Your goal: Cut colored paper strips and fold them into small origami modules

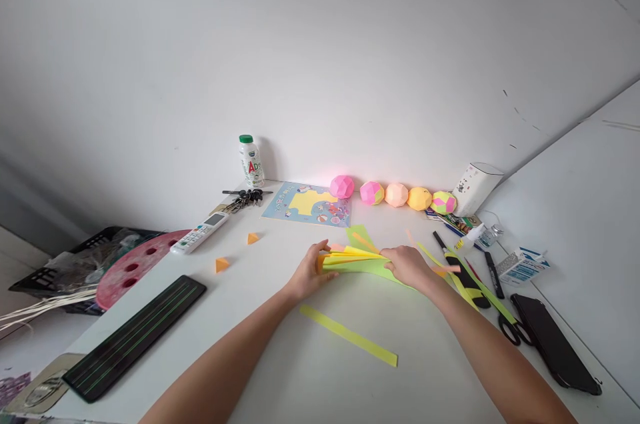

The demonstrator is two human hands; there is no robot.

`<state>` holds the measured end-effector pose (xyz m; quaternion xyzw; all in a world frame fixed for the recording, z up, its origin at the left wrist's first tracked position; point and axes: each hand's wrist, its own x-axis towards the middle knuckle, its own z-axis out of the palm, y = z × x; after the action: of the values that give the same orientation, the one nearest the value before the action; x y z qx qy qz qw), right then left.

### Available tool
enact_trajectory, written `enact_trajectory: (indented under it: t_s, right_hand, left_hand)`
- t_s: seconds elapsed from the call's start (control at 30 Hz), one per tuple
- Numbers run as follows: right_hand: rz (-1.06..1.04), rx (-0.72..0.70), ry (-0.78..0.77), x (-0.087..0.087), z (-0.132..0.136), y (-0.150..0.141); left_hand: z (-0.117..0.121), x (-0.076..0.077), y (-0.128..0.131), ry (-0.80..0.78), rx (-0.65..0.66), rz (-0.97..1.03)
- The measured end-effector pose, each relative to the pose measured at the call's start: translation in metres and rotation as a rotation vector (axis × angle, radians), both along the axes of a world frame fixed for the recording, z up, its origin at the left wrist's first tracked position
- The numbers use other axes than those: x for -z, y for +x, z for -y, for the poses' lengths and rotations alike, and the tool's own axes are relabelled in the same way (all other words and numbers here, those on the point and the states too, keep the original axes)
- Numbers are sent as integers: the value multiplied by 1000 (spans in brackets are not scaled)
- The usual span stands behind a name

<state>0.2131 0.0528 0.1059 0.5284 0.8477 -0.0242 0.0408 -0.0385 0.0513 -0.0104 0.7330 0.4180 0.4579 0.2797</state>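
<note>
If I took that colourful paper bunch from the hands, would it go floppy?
Probably a bit: the paper bunch looks thin, and its green piece curves between the left hand and right hand. It's likely light, seeming just paper. It might slide apart, since strips poke out at different angles.

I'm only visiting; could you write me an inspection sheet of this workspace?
Surface: white tabletop, yellow-green strip lying on it.
Job's things: paper bundle in yellow, green and orange.
Clutter: remote control, keys and bottle at left; phone at right; five faceted balls at the back.
Hands: left hand and right hand both grip the paper bundle.
Cables: nothing seen for certain; pale strands at left, kind unclear.
Surroundings: pale wall behind; black basket left of the tabletop.
</note>
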Motion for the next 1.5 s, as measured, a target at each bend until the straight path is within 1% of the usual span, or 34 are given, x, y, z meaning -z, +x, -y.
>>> enact_trajectory:
  t_s: [0.1,0.13,0.17,0.2,0.27,0.37,0.43,0.5,0.57,0.6,0.67,0.7,0.77,0.83,0.93,1.0,1.07,1.17,1.23,1.27,1.3,1.33,1.37,1.4,1.43,1.47,1.5]
  right_hand:
    - [-26,-32,45,-1,9,-8]
    - [-39,-54,81,1,14,-11]
    - [-53,-91,144,4,20,-14]
    - [-51,-124,198,10,26,-17]
    - [-4,-173,228,25,39,-23]
    - [75,-212,183,51,59,-28]
    - [72,-230,152,60,68,-27]
    - [13,-262,76,58,68,-22]
    - [-63,-271,-29,49,57,-16]
    - [-79,-212,-46,45,48,-13]
    - [-57,11,5,39,25,-7]
    - [-38,72,23,39,14,-5]
    - [-8,109,7,43,-4,-3]
    - [13,111,-14,50,-15,-3]
    - [36,132,-22,57,-21,2]
    - [51,186,-5,56,-21,13]
    - [75,280,27,50,-21,32]
    - [124,442,70,35,-14,62]
    - [139,481,112,25,-3,72]
    - [131,457,135,21,5,71]
    - [111,399,141,18,14,67]
    - [75,290,125,17,24,61]
    - [-21,96,74,18,34,52]
    - [-97,-47,-4,20,44,43]
    - [-124,-137,-101,23,54,34]
    - [-116,-184,-159,27,62,27]
    - [-105,-178,-154,32,68,23]
  left_hand:
    - [5,-22,-6,-37,-27,72]
    - [6,-29,-10,-13,-35,77]
    - [6,-36,-14,36,-34,88]
    - [7,-42,-18,78,0,95]
    - [6,-49,-25,84,86,19]
    - [5,-48,-29,125,182,-213]
    - [6,-44,-27,205,258,-410]
    - [9,-40,-22,259,315,-577]
    - [12,-38,-19,258,335,-668]
    - [12,-37,-18,251,336,-683]
    - [12,-35,-18,238,337,-668]
    - [11,-34,-19,233,336,-651]
    - [8,-31,-21,227,332,-615]
    - [5,-30,-24,222,330,-595]
    - [3,-28,-25,203,327,-599]
    - [4,-28,-25,188,320,-604]
    - [4,-29,-26,178,315,-598]
    - [4,-28,-26,175,325,-581]
    - [3,-27,-26,179,338,-569]
    - [3,-27,-26,180,347,-559]
    - [3,-28,-26,178,353,-545]
    - [3,-29,-26,170,355,-525]
    - [3,-30,-26,155,355,-505]
    - [4,-32,-26,131,351,-484]
    - [4,-35,-26,99,342,-467]
    - [5,-37,-27,63,326,-452]
    - [5,-38,-28,23,304,-442]
